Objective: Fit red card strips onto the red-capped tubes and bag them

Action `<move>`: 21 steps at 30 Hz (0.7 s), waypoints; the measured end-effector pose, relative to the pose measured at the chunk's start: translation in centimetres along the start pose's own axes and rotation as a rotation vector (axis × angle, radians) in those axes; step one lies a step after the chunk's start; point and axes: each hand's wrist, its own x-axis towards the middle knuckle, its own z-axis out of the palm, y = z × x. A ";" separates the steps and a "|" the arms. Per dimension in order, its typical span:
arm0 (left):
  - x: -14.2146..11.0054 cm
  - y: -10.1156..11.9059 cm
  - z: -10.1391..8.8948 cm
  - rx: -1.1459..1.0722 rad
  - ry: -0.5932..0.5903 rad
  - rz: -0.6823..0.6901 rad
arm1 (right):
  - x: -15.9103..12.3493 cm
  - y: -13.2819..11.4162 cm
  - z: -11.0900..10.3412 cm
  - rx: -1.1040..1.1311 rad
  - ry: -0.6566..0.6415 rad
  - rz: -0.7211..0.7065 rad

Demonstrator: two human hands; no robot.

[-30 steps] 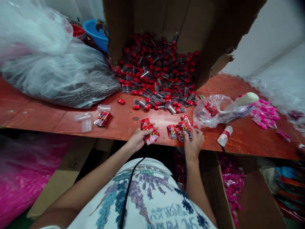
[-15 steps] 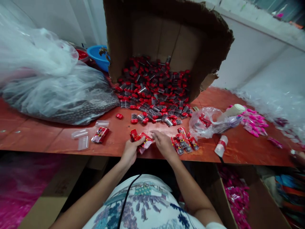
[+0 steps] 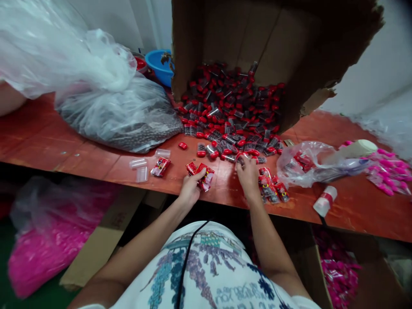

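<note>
My left hand [image 3: 190, 189] is closed on a small stack of red printed packets [image 3: 202, 175] at the front edge of the red table [image 3: 64, 150]. My right hand [image 3: 247, 175] reaches forward with fingers curled into the near edge of a pile of small red-capped clear tubes [image 3: 231, 116]; whether it holds one I cannot make out. The pile spills out of a torn cardboard box [image 3: 273, 38] lying on its side. More filled red packets [image 3: 272, 188] lie just right of my right hand.
A big clear plastic bag [image 3: 106, 98] of dark contents lies at the left. One red packet [image 3: 160, 166] and a few clear tubes [image 3: 139, 168] lie nearby. A crumpled plastic bag [image 3: 309, 163], a white roll [image 3: 324, 201] and pink items [image 3: 388, 171] sit right. A blue bowl [image 3: 157, 66] stands behind.
My right hand left the packets beside it, passed by my left hand, and now reaches forward into the tube pile. My left hand keeps its packets. The camera view shifted.
</note>
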 end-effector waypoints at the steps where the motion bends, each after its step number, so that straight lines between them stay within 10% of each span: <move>1: 0.1 0.0 0.0 -0.015 0.000 0.005 | -1.4 -0.3 -0.2 0.125 -0.008 0.002; 8: 0.3 -0.7 0.6 -0.068 -0.038 -0.013 | -9.1 -3.5 -1.3 0.656 -0.094 0.065; 21: -0.4 -1.1 1.2 -0.039 -0.043 0.066 | -9.7 -2.9 -0.4 0.588 -0.173 -0.102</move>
